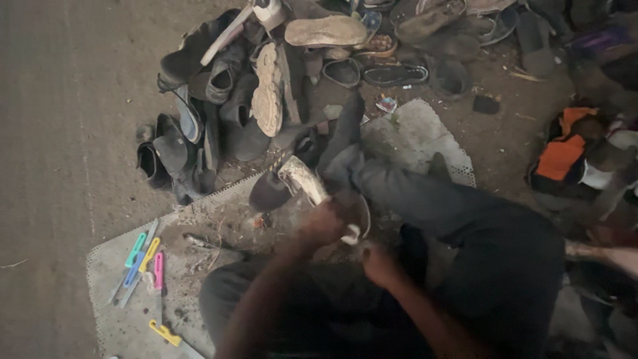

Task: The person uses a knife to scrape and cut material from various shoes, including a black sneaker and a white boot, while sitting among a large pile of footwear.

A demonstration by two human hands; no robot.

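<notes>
Left hand [323, 225] is clenched on the shoe [299, 183], gripping near the pale sole edge; right hand [377, 264] sits just below and right of it, fingers curled, and whether it pinches a tool or the shoe rim I cannot tell, too dark and blurred.

Risks, as a judgement: if a blade or needle is in that right hand, a slip would run it toward the left hand, since both are nearly touching. Shoe is propped only on the lap and leg [425, 199], no firm support, so a hard pull could twist it loose. Poor light makes a misplaced stroke more likely. Cutters [143, 262] lie loose on the mat [119, 312] at far left, near the knee; a shift of the leg could land on one.

Shoe look: dark upper, toe pointing up-left, worn pale sole turned toward the camera, grimy. It sits mid-frame, over the mat edge, between the shoe pile [266, 80] above and the person's lap below.

Right side: orange-and-black bag [561, 156] on the dirt floor [53, 133], well apart. Another person's arm [608, 256] enters at the right edge, not touching the work.
</notes>
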